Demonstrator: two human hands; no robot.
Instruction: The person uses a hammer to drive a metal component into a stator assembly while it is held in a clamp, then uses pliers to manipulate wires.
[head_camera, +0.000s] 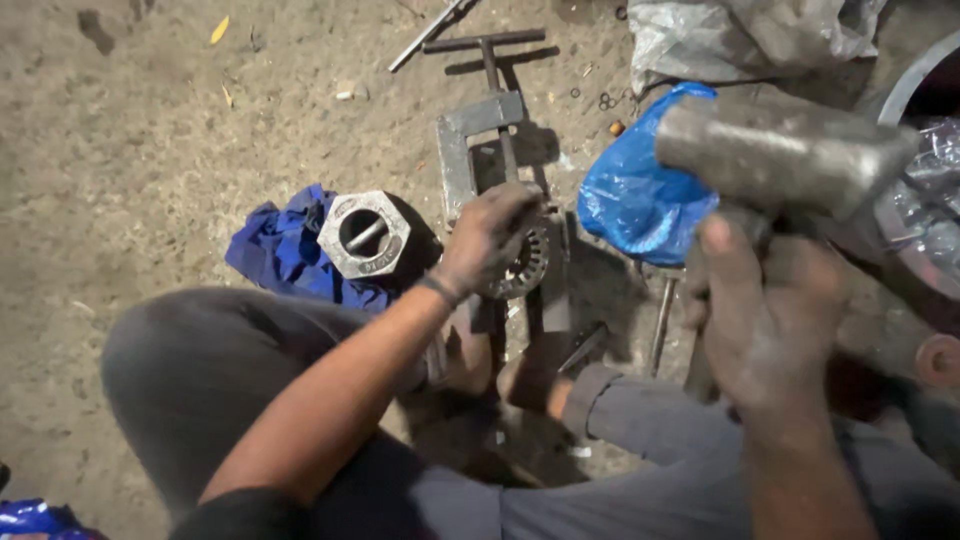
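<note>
Right hand (770, 320) grips raised hammer (780, 150), left hand (490, 235) closed on toothed ring (525, 265) in clamp (495, 150); beside clamp, hex nut (365, 235) untouched.

Hex nut (364, 234) on cloth (283, 250), left of clamp (480, 150); bag (640, 200) right

Hard, warm light falls from above and a little from the near side, so the grey metal screw clamp (480, 130) casts a crisp dark shadow onto the sandy ground (150, 130) just beyond it. The far left is bright and fairly sharp, while the near edge sinks into dimness. The right hand (765, 320) and the raised grey metal hammer (780, 150) are smeared by motion blur.
</note>
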